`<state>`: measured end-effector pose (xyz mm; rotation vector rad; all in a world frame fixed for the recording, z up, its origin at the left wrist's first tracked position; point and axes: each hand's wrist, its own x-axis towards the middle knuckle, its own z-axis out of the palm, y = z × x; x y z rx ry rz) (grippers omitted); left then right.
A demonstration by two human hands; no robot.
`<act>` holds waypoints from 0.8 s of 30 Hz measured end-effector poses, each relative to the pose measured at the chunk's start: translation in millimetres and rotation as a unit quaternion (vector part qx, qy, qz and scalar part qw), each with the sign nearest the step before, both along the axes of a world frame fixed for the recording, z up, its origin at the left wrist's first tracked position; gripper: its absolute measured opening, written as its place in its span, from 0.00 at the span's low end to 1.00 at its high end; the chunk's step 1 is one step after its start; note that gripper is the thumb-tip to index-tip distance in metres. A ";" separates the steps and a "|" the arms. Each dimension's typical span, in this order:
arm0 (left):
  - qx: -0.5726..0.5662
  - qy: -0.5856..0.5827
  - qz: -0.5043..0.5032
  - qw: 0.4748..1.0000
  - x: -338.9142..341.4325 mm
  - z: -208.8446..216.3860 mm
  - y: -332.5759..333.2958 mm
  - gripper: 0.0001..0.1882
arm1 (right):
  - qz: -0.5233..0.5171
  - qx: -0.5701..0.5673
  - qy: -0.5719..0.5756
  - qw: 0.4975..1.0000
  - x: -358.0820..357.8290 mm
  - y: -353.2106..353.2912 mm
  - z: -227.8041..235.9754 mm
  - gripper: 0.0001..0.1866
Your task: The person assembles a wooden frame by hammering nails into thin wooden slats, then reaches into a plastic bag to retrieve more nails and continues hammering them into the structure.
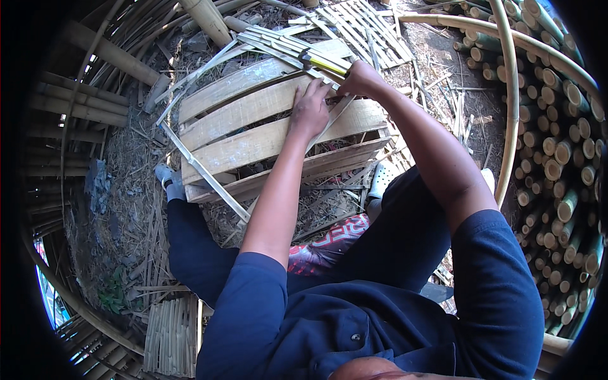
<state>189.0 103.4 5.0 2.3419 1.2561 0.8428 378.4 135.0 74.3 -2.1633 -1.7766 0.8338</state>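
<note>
A low crate-like bench of pale wooden planks (247,117) stands in front of me, with gaps between its boards. Split bamboo strips (269,44) lie across its far edge in a partly joined lattice. My left hand (310,113) rests on the planks, fingers spread toward the strips' near end. Just right of it, my right hand (361,80) is closed around a yellow-and-black tool (326,64), which lies along the strips. Its working end is too small to make out. A thin strip (332,123) slants across the planks below both hands.
Stacked bamboo poles (560,152) fill the right side, behind a curved bamboo rail (510,95). A finished-looking slatted panel (361,28) lies beyond the bench. A bundle of cut strips (171,335) sits at lower left. A long strip (202,171) leans by the bench's left side.
</note>
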 end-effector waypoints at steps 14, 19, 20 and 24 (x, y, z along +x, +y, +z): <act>0.033 0.039 -0.009 0.999 0.2 1.3 -0.9 0.25 | 0.030 -0.017 -0.017 0.999 4.1 2.1 -1.5 0.27; 0.005 0.059 -0.026 0.998 -0.2 -4.0 2.9 0.24 | 0.042 0.045 0.035 0.997 5.3 -6.9 2.6 0.27; -0.006 0.060 -0.031 0.998 0.2 -3.8 3.5 0.24 | 0.042 0.047 0.034 0.997 7.0 -8.4 4.1 0.27; -0.011 0.063 -0.027 0.998 -1.0 -2.2 1.8 0.25 | 0.049 0.029 0.030 0.998 7.7 -20.6 21.4 0.29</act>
